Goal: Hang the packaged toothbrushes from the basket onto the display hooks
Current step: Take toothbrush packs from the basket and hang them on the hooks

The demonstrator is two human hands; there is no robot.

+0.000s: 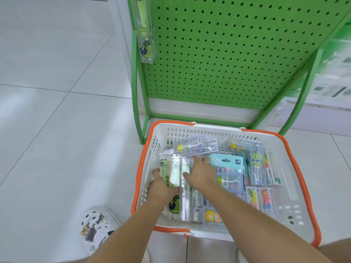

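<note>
A white basket (296,188) with orange handles stands on the floor, filled with several packaged toothbrushes. Both my hands are inside it on the left side. My left hand (160,185) grips clear long toothbrush packs (171,169), thumb on their left edge. My right hand (201,172) lies over neighbouring clear packs (187,204), fingers reaching to a teal card pack (228,162); whether it holds one I cannot tell. On the green pegboard display (228,54) behind the basket hangs one green toothbrush pack (145,31) at the upper left.
The display's green frame legs (137,111) stand just behind the basket. A shelf with boxed goods (332,88) is at the right. My white clog (96,226) rests on the grey tiled floor at the left of the basket.
</note>
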